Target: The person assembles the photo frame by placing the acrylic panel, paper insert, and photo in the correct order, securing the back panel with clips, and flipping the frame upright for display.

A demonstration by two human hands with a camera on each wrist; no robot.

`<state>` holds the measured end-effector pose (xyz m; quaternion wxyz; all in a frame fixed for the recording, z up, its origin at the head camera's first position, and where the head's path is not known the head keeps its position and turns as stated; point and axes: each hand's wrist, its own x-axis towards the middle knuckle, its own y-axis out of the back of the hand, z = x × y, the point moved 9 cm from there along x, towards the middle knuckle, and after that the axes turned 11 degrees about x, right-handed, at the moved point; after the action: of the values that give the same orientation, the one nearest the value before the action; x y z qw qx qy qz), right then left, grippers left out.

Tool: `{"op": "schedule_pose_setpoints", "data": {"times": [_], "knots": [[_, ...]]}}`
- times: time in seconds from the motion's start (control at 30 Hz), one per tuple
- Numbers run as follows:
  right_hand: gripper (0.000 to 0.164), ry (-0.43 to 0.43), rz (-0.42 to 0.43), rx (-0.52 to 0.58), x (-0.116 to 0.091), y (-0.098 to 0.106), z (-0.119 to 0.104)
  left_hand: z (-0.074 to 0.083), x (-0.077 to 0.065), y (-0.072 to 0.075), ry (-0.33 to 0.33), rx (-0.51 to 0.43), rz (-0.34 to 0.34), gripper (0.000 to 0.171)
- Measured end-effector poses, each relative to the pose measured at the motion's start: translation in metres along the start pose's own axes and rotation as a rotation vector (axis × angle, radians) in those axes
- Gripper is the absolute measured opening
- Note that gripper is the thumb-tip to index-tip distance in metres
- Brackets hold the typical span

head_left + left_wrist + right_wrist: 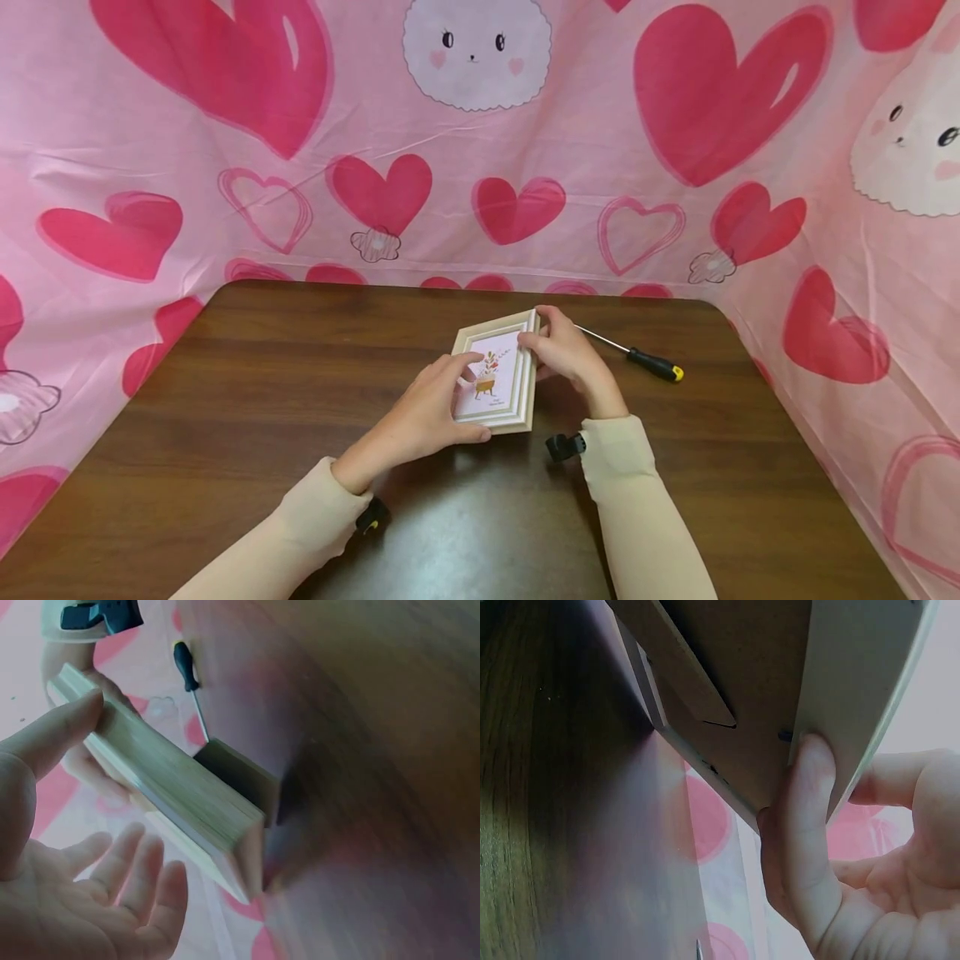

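A cream picture frame [522,412] with a plant print [491,379] stands tilted above the table, its front toward me. My right hand [573,354] grips its right side, thumb on the front and fingers behind. Along the bottom edge lies the thumb of my left hand [431,408]. The left fingers spread loosely before the print, and the left wrist view shows them apart from the frame. In the right wrist view, the brown backing board [761,652] and a stand leg [679,664] appear on the back, with a right fingertip [815,754] pressed near the board's edge.
A screwdriver [656,364] with a black and yellow handle lies on the dark wooden table [300,367], just right of my right hand. A pink curtain [450,142] printed with hearts encloses the table at the back and sides.
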<state>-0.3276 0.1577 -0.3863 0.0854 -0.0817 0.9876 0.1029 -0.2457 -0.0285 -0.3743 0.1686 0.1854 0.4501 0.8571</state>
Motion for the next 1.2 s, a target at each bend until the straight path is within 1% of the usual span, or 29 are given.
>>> {"op": "schedule_pose_setpoints", "data": {"times": [0.1,0.2,0.27,0.43,0.53,0.63,0.7,0.8,0.87,1.1,1.2], "knots": [[0.076,-0.006,-0.005,0.003,0.0,0.0,0.001,-0.007,-0.002,-0.001,0.017,0.01,-0.01,0.109],[0.076,-0.008,-0.008,0.001,0.0,0.0,0.003,-0.013,-0.004,-0.001,0.025,0.021,-0.016,0.114],[0.077,-0.016,-0.007,-0.004,0.001,0.0,0.004,-0.019,-0.006,-0.003,0.044,0.02,-0.027,0.115],[0.079,-0.036,-0.012,-0.028,0.003,0.001,0.009,-0.035,-0.01,-0.008,0.123,-0.004,-0.085,0.115],[0.079,-0.048,-0.016,-0.047,0.003,0.002,0.012,-0.041,-0.012,-0.01,0.144,-0.034,-0.123,0.111],[0.078,-0.057,-0.023,-0.071,0.003,0.003,0.014,-0.046,-0.013,-0.013,0.161,-0.093,-0.163,0.107],[0.078,-0.059,-0.027,-0.088,0.002,0.004,0.014,-0.05,-0.013,-0.014,0.188,-0.113,-0.187,0.107],[0.078,-0.056,-0.037,-0.125,0.003,0.005,0.016,-0.056,-0.013,-0.016,0.235,-0.101,-0.213,0.108],[0.078,-0.056,-0.04,-0.144,0.003,0.005,0.017,-0.059,-0.013,-0.017,0.255,-0.079,-0.224,0.11],[0.076,-0.046,-0.033,-0.163,0.005,0.005,0.019,-0.06,-0.01,-0.018,0.257,-0.037,-0.243,0.102],[0.075,-0.041,-0.04,-0.201,0.006,0.004,0.02,-0.059,-0.009,-0.018,0.258,-0.031,-0.25,0.101]]}}
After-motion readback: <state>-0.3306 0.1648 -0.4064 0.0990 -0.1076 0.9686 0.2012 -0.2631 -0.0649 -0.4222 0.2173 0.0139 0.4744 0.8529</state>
